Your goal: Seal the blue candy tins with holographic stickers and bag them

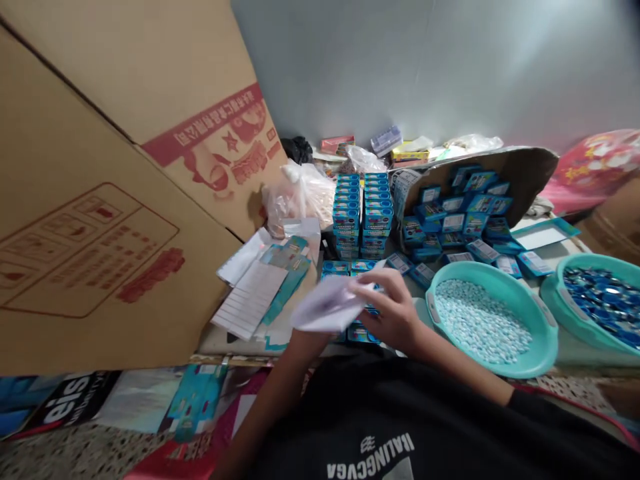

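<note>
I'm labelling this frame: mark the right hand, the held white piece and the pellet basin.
Right hand [396, 311]: head view, its back.
White piece [325, 308]: head view, middle.
Pellet basin [539, 356]: head view, outer wall.

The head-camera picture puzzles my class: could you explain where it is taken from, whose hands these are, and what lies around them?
No machine here: a person works bare-handed, and a camera worn on their head looks forward and down. The right hand pinches a thin white paper-like piece; the left hand is mostly hidden behind it. Beyond stand stacks of small blue printed boxes. On the right are a turquoise plastic basin of small pale pieces and a second turquoise basin of shiny dark-blue pieces. On the left, flat white sheets lie near a large brown cardboard carton.
</note>
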{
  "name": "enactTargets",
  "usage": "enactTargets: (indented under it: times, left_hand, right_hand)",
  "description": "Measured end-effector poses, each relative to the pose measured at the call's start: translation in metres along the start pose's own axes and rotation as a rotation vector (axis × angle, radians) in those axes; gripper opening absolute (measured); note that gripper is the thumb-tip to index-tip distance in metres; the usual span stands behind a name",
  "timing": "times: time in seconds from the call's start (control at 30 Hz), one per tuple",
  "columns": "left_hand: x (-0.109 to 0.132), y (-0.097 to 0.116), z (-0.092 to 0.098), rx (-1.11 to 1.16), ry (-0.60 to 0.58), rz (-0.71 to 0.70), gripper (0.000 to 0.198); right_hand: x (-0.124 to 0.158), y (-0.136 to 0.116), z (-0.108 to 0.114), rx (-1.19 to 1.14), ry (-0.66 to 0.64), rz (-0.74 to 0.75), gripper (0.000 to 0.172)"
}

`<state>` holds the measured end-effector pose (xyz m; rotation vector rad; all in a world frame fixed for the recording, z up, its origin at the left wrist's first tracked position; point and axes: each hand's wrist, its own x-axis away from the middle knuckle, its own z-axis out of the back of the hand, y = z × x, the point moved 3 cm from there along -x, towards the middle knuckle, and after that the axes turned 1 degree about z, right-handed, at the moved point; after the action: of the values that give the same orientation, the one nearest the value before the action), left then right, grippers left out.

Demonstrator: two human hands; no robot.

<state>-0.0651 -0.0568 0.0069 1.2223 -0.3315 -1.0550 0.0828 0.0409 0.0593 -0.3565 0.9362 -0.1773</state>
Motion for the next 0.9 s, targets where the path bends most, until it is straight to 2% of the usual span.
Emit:
enactTargets:
  times: [0.03, 0.07, 0.1, 0.13, 0.2, 0.23, 0.27, 0.33, 0.4, 0.5, 0.57, 0.67, 0.73, 0.77, 0.83, 0.9]
  left_hand:
    - [0.003, 0.004, 0.005, -0.01, -0.009, -0.011, 0.025]
    - [0.005, 0.009, 0.011, -0.025, -0.021, -0.028, 0.025]
    - [0.007, 0.013, 0.015, -0.041, -0.043, -0.048, 0.025]
    - [0.008, 0.017, 0.018, -0.053, -0.066, -0.063, 0.026]
    - [0.009, 0.022, 0.022, -0.057, -0.093, -0.047, 0.025]
    - [0.009, 0.023, 0.024, -0.042, -0.09, -0.009, 0.025]
    - [0.008, 0.023, 0.025, -0.018, -0.085, 0.039, 0.026]
    - [0.007, 0.024, 0.027, 0.022, -0.069, 0.15, 0.028]
    - [0.006, 0.026, 0.027, 0.03, -0.106, 0.215, 0.027]
    - [0.009, 0.031, 0.024, -0.036, -0.222, 0.155, 0.015]
    - [0.015, 0.03, 0.026, -0.15, -0.17, 0.043, 0.017]
    - [0.025, 0.026, 0.034, -0.386, 0.114, -0.158, 0.021]
    - [0.031, 0.025, 0.038, -0.496, 0.234, -0.257, 0.03]
    - [0.033, 0.025, 0.04, -0.532, 0.254, -0.297, 0.032]
    - [0.034, 0.029, 0.04, -0.564, 0.199, -0.362, 0.034]
    - [0.033, 0.035, 0.037, -0.556, 0.086, -0.389, 0.032]
  right_hand:
    - [-0.002, 0.002, 0.003, 0.014, 0.074, -0.092, 0.043]
    - [-0.005, 0.005, 0.006, 0.0, 0.093, -0.177, 0.05]
    - [-0.009, 0.009, 0.007, -0.057, 0.052, -0.244, 0.054]
    - [-0.013, 0.012, 0.007, -0.157, -0.051, -0.292, 0.052]
    - [-0.02, 0.017, 0.004, -0.381, -0.323, -0.366, 0.032]
    - [-0.021, 0.018, 0.003, -0.457, -0.418, -0.405, 0.022]
    - [-0.022, 0.02, 0.003, -0.496, -0.463, -0.449, 0.02]
    - [-0.022, 0.022, 0.001, -0.51, -0.411, -0.542, 0.025]
    - [-0.021, 0.025, -0.001, -0.547, -0.236, -0.638, 0.025]
    - [-0.018, 0.031, -0.008, -0.671, 0.022, -0.761, 0.023]
    - [-0.019, 0.033, -0.012, -0.749, 0.095, -0.815, 0.023]
    - [-0.021, 0.03, -0.016, -0.828, 0.054, -0.881, 0.031]
    - [-0.021, 0.019, -0.021, -0.924, -0.086, -0.889, 0.041]
    - [-0.02, 0.012, -0.024, -0.992, -0.173, -0.88, 0.047]
    - [-0.016, -0.002, -0.034, -1.104, -0.298, -0.871, 0.051]
    - [-0.009, -0.007, -0.045, -1.089, -0.261, -0.936, 0.049]
